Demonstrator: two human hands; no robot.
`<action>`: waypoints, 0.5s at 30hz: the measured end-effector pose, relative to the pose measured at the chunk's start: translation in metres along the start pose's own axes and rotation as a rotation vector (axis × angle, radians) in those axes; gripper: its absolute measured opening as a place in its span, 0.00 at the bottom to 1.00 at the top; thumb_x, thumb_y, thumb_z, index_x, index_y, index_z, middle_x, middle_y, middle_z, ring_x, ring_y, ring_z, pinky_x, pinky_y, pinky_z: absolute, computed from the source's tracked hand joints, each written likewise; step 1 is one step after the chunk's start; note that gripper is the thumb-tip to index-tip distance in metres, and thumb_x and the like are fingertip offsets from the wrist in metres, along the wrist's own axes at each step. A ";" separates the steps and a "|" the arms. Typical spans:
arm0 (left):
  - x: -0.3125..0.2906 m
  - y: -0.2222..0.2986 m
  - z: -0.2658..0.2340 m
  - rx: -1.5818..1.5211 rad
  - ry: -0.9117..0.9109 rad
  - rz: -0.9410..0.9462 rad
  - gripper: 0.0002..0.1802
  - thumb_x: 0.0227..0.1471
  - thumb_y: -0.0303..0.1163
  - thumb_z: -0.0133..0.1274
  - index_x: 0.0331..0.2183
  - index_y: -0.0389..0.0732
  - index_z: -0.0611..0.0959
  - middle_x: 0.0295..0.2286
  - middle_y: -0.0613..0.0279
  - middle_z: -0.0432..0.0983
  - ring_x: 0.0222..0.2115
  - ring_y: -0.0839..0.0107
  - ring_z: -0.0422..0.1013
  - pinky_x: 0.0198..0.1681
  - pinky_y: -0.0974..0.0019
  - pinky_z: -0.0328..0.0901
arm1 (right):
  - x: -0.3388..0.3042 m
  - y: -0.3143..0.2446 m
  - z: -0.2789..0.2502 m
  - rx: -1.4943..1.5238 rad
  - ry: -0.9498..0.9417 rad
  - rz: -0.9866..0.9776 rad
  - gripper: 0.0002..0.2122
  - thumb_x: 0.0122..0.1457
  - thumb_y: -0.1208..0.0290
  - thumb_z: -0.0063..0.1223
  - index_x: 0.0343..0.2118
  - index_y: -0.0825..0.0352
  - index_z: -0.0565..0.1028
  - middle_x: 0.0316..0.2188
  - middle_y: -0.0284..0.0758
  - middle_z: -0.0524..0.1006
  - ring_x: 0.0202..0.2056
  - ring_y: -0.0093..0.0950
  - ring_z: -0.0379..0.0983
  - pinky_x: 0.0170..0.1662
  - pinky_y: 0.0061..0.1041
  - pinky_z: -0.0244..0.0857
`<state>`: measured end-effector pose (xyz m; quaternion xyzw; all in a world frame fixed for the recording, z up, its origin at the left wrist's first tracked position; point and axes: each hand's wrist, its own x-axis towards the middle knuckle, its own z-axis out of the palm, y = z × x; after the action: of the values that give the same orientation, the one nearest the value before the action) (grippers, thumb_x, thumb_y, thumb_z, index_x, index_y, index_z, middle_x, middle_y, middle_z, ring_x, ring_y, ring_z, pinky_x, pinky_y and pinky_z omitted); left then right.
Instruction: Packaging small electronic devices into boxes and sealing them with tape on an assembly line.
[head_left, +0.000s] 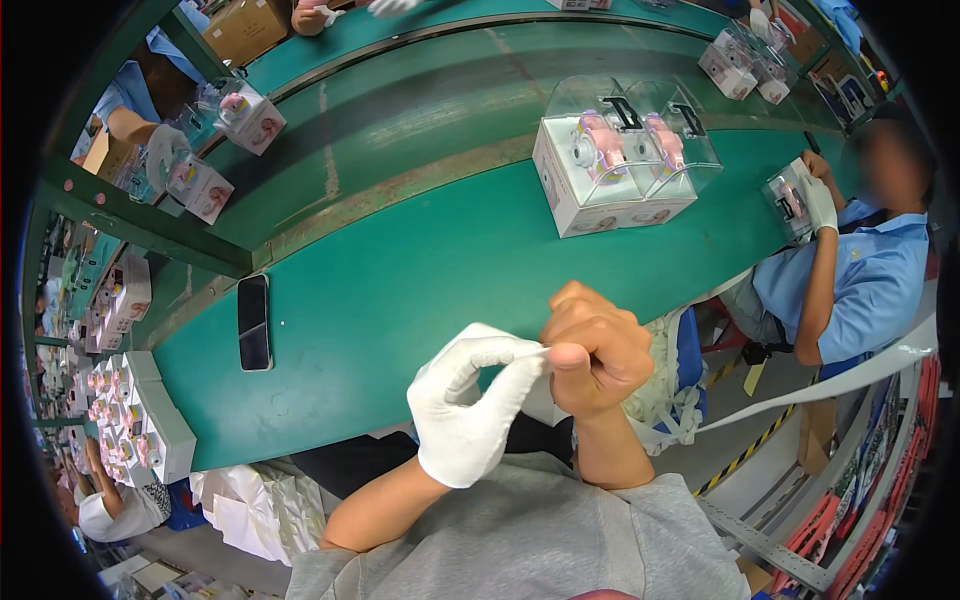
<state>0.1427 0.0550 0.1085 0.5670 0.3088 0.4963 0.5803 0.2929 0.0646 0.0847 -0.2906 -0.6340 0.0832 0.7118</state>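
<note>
My left hand (470,400), in a white glove, is raised in front of my body over the near edge of the green table. Its thumb and index finger are pinched together. My bare right hand (597,352) is curled beside it, with its thumb and bent index finger meeting the gloved fingertips. Whatever lies between the fingertips, if anything, is too small to make out. Beyond my hands stand two white boxes (615,215) side by side. Each has a clear plastic cover over a pink and purple toy (603,145).
A dark-screened phone (255,322) lies on the green table (400,260) at left. Several boxed pink toys (130,420) stand at the left end. A co-worker (850,255) at right holds another box (790,203). A conveyor belt (420,110) runs behind.
</note>
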 end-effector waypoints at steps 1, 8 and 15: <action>0.000 -0.002 -0.002 0.004 0.015 0.036 0.05 0.54 0.18 0.60 0.35 0.32 0.83 0.33 0.57 0.80 0.32 0.73 0.76 0.36 0.70 0.70 | -0.001 0.000 0.002 0.002 0.000 0.002 0.12 0.64 0.73 0.57 0.25 0.69 0.70 0.13 0.31 0.69 0.15 0.22 0.60 0.23 0.25 0.54; 0.008 -0.003 -0.005 -0.039 0.076 -0.104 0.04 0.55 0.19 0.60 0.36 0.32 0.84 0.32 0.61 0.78 0.30 0.77 0.72 0.33 0.71 0.68 | -0.021 0.003 0.011 0.086 0.079 0.299 0.07 0.56 0.81 0.61 0.26 0.70 0.73 0.21 0.35 0.76 0.23 0.25 0.66 0.26 0.23 0.58; 0.008 -0.020 -0.019 -0.104 0.184 -0.147 0.04 0.55 0.19 0.60 0.36 0.32 0.84 0.32 0.60 0.78 0.32 0.76 0.72 0.37 0.72 0.67 | -0.034 0.019 0.027 0.045 0.001 0.306 0.06 0.57 0.82 0.60 0.27 0.71 0.73 0.22 0.35 0.75 0.23 0.25 0.66 0.28 0.23 0.59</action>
<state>0.1319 0.0714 0.0877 0.4641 0.3752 0.5176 0.6131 0.2661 0.0717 0.0468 -0.3678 -0.5798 0.2049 0.6976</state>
